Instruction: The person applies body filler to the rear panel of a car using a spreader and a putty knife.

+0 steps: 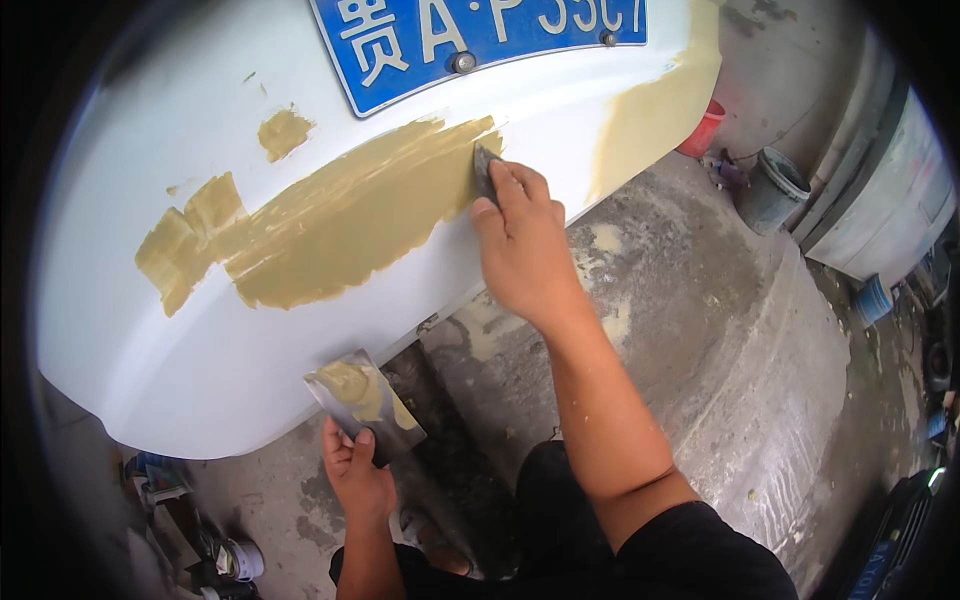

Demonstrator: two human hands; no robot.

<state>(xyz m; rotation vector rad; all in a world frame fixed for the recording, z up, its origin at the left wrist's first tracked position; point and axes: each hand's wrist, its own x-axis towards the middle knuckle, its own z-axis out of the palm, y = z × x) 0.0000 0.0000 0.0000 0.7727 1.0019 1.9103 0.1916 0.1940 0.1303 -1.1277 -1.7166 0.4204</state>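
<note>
Right hand: closed around a dark putty knife, index finger stretched along it; the right hand (527,240) is at the bumper, with the putty knife (486,172) on the right end of the large putty patch.
Left hand: lower down, the left hand (358,478) grips a metal plate (394,441) by its near edge, thumb on top, the plate tilted just below the bumper's edge.
Plate load: a smeared dab of putty (345,382).
Large putty patch: a broad tan band (340,228) running slantwise across the white bumper (215,345).
Other putty: a ragged patch (190,240) at the band's left end, a small spot (284,134) above, and a paler area (650,125) on the bumper's right side.
Above: a blue licence plate (398,78) with bolts.
Floor: stained concrete (740,335).
Right background: red bucket (705,130), grey bucket (770,193), blue container (874,300).
Lower left: white tub (243,560).
</note>
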